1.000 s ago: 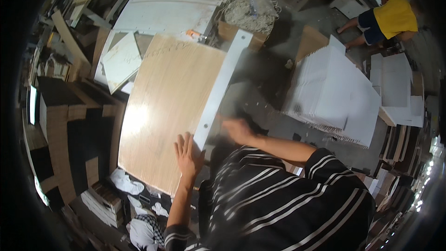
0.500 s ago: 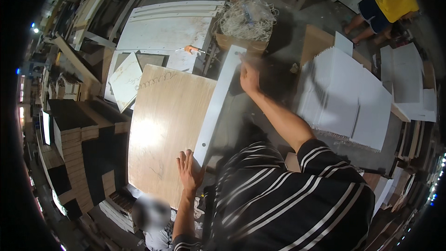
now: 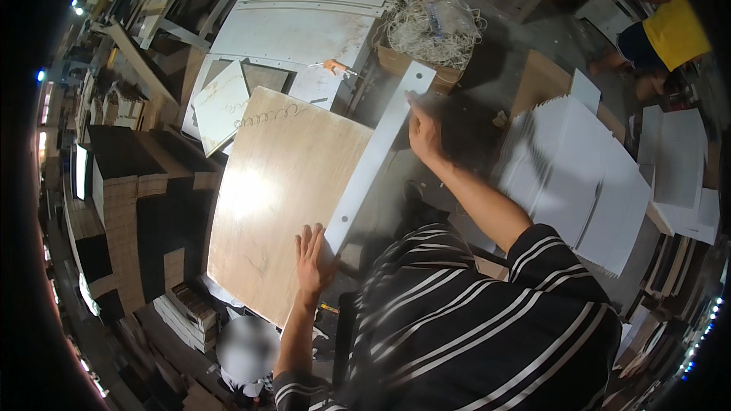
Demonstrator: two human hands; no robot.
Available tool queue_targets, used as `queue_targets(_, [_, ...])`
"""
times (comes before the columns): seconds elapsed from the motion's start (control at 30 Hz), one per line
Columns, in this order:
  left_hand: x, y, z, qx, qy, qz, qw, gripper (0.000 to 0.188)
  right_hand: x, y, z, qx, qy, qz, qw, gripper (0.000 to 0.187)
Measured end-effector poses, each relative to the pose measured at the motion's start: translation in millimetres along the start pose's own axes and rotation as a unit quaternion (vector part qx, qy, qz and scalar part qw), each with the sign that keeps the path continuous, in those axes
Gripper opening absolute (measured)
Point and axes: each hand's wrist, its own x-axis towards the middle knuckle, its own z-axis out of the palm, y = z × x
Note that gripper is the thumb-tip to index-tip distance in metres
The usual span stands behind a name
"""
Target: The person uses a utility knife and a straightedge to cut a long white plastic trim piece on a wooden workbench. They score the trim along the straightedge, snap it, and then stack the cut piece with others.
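A long narrow white board strip (image 3: pixel 373 160), with a dark hole near each end, lies slantwise along the right edge of a pale wood-grain panel (image 3: pixel 293 160). My left hand (image 3: pixel 311 262) is at the strip's near end, fingers stretched out and apart over the panel's edge, thumb beside the strip. Near the far end, my right hand (image 3: pixel 426 135) grips the strip's right edge, its forefinger reaching onto the top face; the fingers underneath are hidden. A coiled air hose (image 3: pixel 270 116) lies over the panel's far edge.
Beyond the panel stands a white worktable (image 3: pixel 304 23) with an orange air gun (image 3: pixel 332 67). A carton of tangled strapping (image 3: pixel 434 30) sits beside it. White boards (image 3: pixel 571 175) are stacked at right, dark-faced stacks (image 3: pixel 122 213) at left. A person in yellow (image 3: pixel 678 30) is far right.
The view has shifted, so the scene sits differently. My right hand has slid a little toward me along the strip, uncovering the far hole. My left hand stays at the near end.
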Motion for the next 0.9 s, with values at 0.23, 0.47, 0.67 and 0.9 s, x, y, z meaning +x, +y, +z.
queue_targets(0.23, [68, 28, 7, -0.015, 0.020, -0.006, 1.000, 0.077, -107, -54, 34, 0.108, -0.101, -0.125, 0.981, 0.062])
queue_targets(0.47, [123, 48, 23, -0.008, 0.056, 0.009, 0.998, 0.072, -72, -28, 9, 0.087, -0.165, 0.002, 0.982, 0.042])
queue_targets(0.67, [159, 56, 32, 0.010, 0.087, 0.008, 0.996, 0.070, 75, 27, -27, 0.007, -0.019, 0.006, 1.000, 0.050])
queue_targets(0.9, [52, 24, 19, 0.028, 0.079, -0.063, 0.995, 0.083, 142, 51, -40, -0.122, -0.012, 0.038, 0.992, 0.051])
